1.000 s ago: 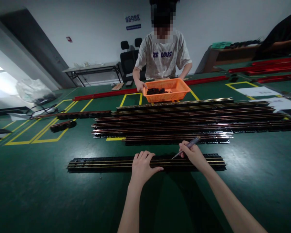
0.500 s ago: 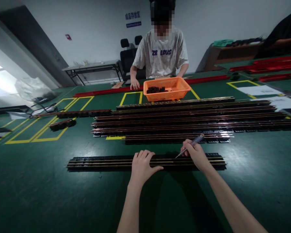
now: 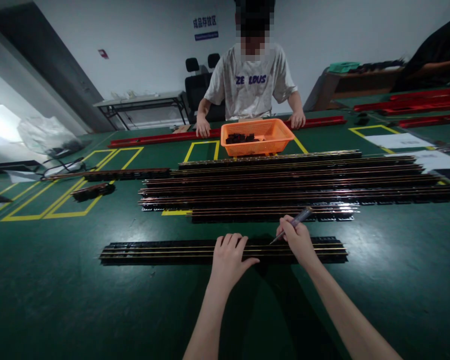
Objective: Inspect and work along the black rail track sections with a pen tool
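Note:
A long black strip assembly (image 3: 153,254) with brass-coloured rods along it lies crosswise on the green table. My left hand (image 3: 230,255) rests over its middle, fingers laid across the far side and thumb stretched out to the right along the near side. In my right hand (image 3: 294,237) is a slim screwdriver (image 3: 302,216) with a greyish handle, closed in the fingers. Its thin shaft slants down to the left, and the tip meets the strip near the rods, just right of my left hand. What the tip touches is too small to make out.
Beyond the strip lies a wide stack of similar rodded strips (image 3: 277,185). An orange basket (image 3: 257,149) with small dark parts stands behind it, before a person (image 3: 253,85) across the table. A short dark bundle (image 3: 93,191) sits left; red rails (image 3: 157,137) lie farther back.
My left hand has slid a little to the right along the strip. The screwdriver tip stays at nearly the same spot. The person opposite has brought a hand out to the right of the basket.

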A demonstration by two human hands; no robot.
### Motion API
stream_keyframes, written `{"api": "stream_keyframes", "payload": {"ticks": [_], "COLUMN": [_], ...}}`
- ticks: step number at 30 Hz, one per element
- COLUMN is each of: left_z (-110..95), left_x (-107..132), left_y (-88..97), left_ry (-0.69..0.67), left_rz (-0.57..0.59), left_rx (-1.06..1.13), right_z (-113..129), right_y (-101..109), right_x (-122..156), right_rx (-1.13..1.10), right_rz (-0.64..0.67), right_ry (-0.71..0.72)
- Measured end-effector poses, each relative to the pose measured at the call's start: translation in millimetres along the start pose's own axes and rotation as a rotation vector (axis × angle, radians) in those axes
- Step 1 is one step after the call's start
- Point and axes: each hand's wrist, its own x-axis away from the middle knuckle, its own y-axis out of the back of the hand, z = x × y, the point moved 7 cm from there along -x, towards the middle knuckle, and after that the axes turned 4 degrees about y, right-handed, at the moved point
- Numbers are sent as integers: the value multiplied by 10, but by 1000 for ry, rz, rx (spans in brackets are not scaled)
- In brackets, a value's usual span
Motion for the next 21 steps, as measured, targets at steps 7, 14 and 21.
{"api": "stream_keyframes", "payload": {"ticks": [7,14,21], "left_z": [65,166,143], "left_x": [-8,10,13], "left_y": [14,75,73], "left_ry": [16,32,34], "left_rz": [34,39,24], "left_rx": [17,22,8], "right_z": [-41,-15,13], "right_y": [-76,-197,-218], "right_x": [9,55,71], "right_rx": [-22,-27,2], "right_rz": [38,35,20], "right_ry": [-3,28,42]}}
